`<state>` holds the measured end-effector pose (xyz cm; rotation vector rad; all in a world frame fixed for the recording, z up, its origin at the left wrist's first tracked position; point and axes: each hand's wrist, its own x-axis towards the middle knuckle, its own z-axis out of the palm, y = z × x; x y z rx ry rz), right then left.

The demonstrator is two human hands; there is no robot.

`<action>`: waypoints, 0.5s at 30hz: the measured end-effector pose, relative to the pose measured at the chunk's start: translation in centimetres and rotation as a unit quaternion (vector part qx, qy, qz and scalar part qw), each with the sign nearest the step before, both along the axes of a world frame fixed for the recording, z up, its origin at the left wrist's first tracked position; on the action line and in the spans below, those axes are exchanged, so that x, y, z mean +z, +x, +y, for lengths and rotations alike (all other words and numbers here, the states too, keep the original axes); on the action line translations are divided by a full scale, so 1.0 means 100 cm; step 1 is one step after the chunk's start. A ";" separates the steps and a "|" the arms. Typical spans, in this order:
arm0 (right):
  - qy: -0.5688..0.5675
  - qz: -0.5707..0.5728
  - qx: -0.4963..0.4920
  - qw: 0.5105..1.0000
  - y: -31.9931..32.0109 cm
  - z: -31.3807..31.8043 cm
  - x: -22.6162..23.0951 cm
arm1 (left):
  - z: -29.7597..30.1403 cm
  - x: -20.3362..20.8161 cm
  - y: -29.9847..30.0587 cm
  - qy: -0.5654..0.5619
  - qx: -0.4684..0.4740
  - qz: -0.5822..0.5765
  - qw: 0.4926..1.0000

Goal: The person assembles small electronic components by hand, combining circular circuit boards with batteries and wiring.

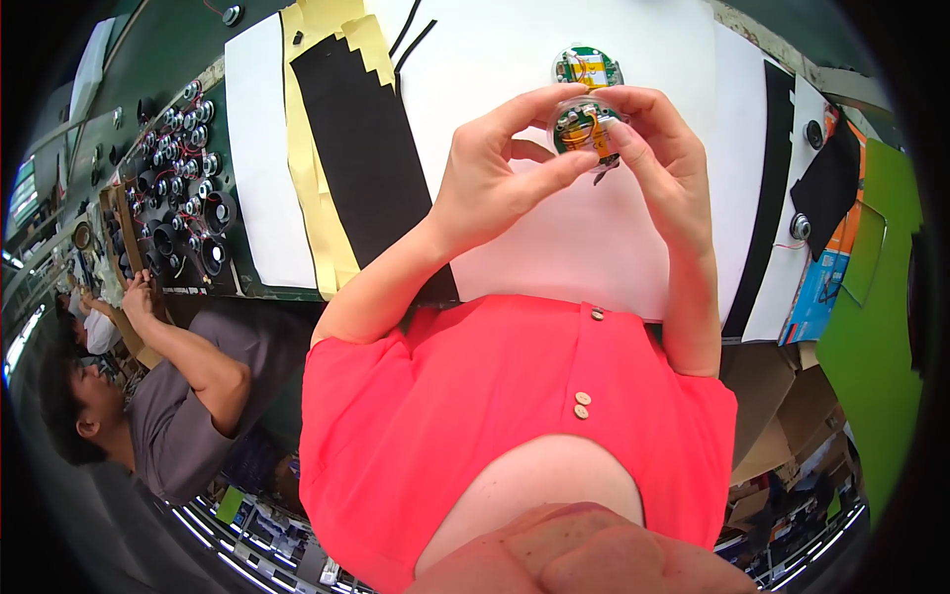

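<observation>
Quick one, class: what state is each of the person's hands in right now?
Left hand: holding the round circuit board between thumb and fingers.
Right hand: holding the same board from the other side.

2 bare hands, left (485, 180) and right (671, 163), close together, thumbs (561, 172) and fingers (534, 106) curved inward, forearms (386, 282) apart.

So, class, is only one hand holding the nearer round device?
No: the left hand and the right hand both grip the nearer device, one from each side.

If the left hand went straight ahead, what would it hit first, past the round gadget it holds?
Probably the right hand, holding the round gadget from the other side, though depth is unclear.
</observation>
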<state>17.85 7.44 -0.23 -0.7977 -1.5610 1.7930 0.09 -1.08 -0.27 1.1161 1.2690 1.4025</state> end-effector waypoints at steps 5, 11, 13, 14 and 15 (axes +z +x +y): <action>0.029 -0.009 -0.003 1.000 0.002 -0.002 0.001 | -0.003 -0.005 0.002 -0.006 0.005 0.006 1.000; 0.041 -0.010 -0.028 0.999 -0.008 -0.010 0.000 | -0.001 -0.005 0.006 -0.010 0.010 -0.005 1.000; 0.065 -0.053 -0.045 0.995 -0.014 -0.016 0.005 | -0.004 -0.006 0.007 0.021 0.030 0.070 0.997; 0.064 -0.053 -0.044 0.996 -0.014 -0.015 0.005 | -0.004 -0.006 0.007 0.019 0.031 0.069 0.997; 0.069 -0.075 -0.029 0.994 -0.014 -0.015 0.005 | -0.004 -0.006 0.007 0.032 0.036 0.101 0.994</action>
